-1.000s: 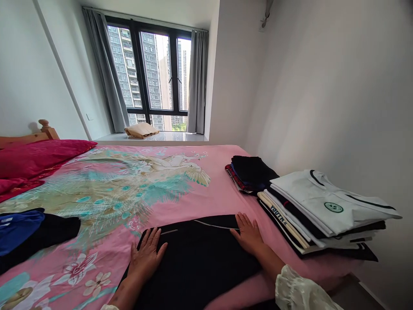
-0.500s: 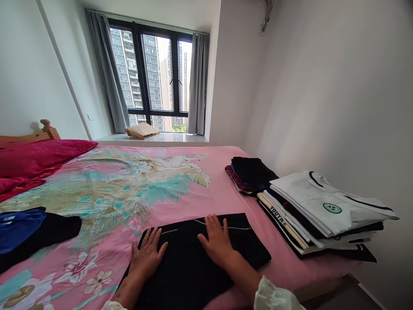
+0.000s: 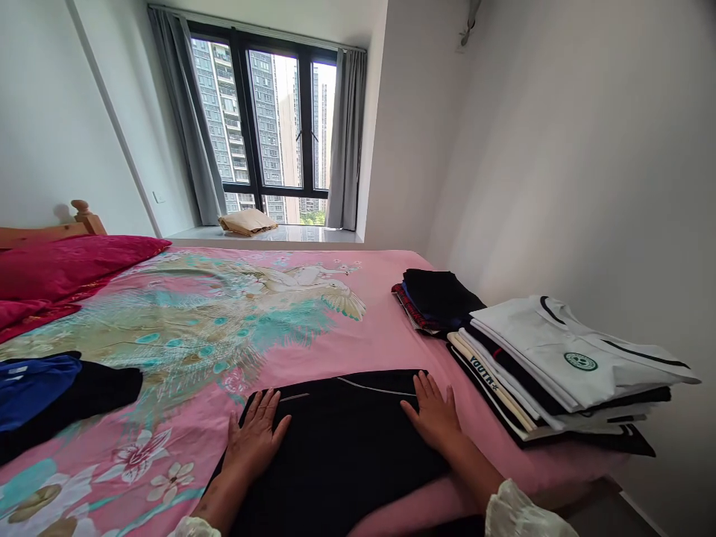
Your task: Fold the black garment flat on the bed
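A black garment (image 3: 341, 447) with thin light lines near its far edge lies on the pink patterned bed sheet (image 3: 358, 347). My left hand (image 3: 254, 440) rests flat on its left side, fingers apart. At its far right corner, my right hand (image 3: 436, 414) lies flat with the fingers spread. To the right stands a stack of folded shirts (image 3: 559, 365), a white one with a green badge on top. Behind it is a smaller stack of dark folded clothes (image 3: 439, 298).
Blue and black clothing (image 3: 67, 395) lies at the left edge. A red pillow (image 3: 78, 265) is by the wooden headboard (image 3: 86, 220). On the window sill (image 3: 313, 236) sits a beige folded item (image 3: 247, 221). A wall (image 3: 587, 164) borders the bed's right side.
My right hand has slid right across the black garment to its far right corner. My left hand stays in about the same place. The view has shifted slightly.
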Tool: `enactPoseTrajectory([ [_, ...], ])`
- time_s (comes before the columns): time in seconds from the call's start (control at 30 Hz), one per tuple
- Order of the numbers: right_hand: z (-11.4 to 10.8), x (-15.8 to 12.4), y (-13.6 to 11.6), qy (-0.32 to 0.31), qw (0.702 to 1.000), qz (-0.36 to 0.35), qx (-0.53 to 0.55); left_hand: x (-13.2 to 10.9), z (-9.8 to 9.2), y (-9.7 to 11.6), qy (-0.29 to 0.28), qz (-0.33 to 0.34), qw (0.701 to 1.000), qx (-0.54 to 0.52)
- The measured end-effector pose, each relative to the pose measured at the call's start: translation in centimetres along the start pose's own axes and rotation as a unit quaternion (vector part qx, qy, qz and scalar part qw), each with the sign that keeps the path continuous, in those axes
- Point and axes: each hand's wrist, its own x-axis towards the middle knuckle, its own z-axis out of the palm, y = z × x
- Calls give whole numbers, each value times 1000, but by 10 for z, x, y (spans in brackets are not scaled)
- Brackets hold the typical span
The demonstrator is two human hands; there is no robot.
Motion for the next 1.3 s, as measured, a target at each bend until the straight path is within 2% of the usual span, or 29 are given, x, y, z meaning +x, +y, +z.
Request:
enactPoseTrajectory([
  [0.1,4,0,16,5,1000,15,-6,2,5,-2,16,5,1000,2],
  [0.27,9,-1,12,8,1000,26,2,2,4,-2,13,2,1000,11],
  [0.4,-1,-5,0,25,999,45,-9,1,1,-1,0,-2,1000,10],
  [0.5,-13,-22,-40,68,998,7,15,2,3,-1,2,-3,1000,13],
  [0.57,-19,-40,-83,74,991,-90,71,3,6,-2,9,-1,1000,17],
  [0.67,-22,-69,-151,39,959,-224,168,4,7,-3,14,2,1000,28],
  [0.73,-20,-83,-186,11,939,-275,208,4,6,-3,7,2,999,36],
  [0.83,-13,-90,-206,-27,926,-300,227,3,4,-2,1,2,999,35],
  [0.93,-4,-83,-182,-49,938,-279,202,2,4,-2,9,1,1000,24],
  [1.0,0,-73,-146,-42,957,-233,168,2,5,-2,15,1,1000,15],
  [1.1,4,-62,-79,-17,990,-105,97,3,6,-3,19,3,1000,5],
  [1.17,7,-59,-42,-2,998,-33,51,3,7,-3,17,2,1000,3],
  [1.23,9,-60,-20,9,1000,-4,19,3,7,-4,16,1,1000,1],
  [1.3,9,-62,-14,9,1000,4,2,4,8,-4,18,0,1000,1],
])
